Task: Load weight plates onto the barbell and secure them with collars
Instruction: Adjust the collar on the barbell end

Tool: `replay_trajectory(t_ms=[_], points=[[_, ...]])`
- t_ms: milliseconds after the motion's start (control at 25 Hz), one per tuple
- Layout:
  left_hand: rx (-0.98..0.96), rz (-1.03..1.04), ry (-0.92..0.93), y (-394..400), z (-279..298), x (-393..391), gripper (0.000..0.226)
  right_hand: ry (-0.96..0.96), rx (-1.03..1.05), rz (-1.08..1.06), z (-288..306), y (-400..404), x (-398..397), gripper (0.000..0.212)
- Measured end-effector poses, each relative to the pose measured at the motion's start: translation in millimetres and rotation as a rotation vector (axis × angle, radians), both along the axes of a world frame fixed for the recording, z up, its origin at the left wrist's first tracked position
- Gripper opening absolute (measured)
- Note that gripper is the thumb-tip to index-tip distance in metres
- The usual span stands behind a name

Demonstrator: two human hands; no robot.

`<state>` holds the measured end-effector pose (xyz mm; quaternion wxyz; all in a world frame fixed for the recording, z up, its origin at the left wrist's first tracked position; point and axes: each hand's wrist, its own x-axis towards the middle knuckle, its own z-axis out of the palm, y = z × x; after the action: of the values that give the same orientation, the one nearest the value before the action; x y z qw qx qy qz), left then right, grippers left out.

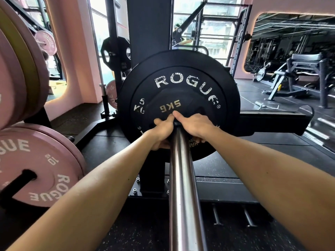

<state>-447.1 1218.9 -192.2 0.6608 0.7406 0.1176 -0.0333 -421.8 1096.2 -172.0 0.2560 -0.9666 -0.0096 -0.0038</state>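
**Plates on, collar still to come**

Head view: we see the barbell sleeve point(183, 178) running away from us into a large black Rogue plate point(178, 105), with a small 5 kg plate point(170, 107) against it. Our left hand point(161, 131) and right hand point(194, 126) curl their fingers around the small plate's lower edge, seating it. No collar shows; securing remains.

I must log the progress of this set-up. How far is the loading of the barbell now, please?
Done: a large black Rogue plate sits on the barbell sleeve. In hand: the left hand and right hand press a smaller 5 kg plate against it, one on each side of the sleeve. Left: no collar is visible on the sleeve, so securing still seems to remain.
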Motion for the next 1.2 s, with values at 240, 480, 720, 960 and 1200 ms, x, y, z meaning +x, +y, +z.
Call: replay_trajectory(t_ms=[240,480,720,960,1200], points=[[0.016,0.024,-0.040,-6.3,-1.7,7.2,0.084,-0.143,-0.009,-0.014,-2.8,-1.4,-2.4,0.072],[-0.002,0.026,-0.079,-4.4,-4.8,10.7,0.060,-0.199,0.043,0.036,-9.2,-5.5,1.2,0.060],[-0.054,0.040,-0.074,-5.8,-5.6,12.1,0.061,-0.171,0.292,0.020,-15.6,-12.6,2.8,0.055],[-0.205,0.073,-0.018,-3.8,-19.9,0.5,0.055,-0.026,0.640,-0.028,-35.6,-30.0,-2.5,0.058],[-0.174,0.063,0.025,-7.1,-11.5,-42.4,0.064,0.096,0.577,-0.003,-19.9,-34.1,-48.0,0.047]])
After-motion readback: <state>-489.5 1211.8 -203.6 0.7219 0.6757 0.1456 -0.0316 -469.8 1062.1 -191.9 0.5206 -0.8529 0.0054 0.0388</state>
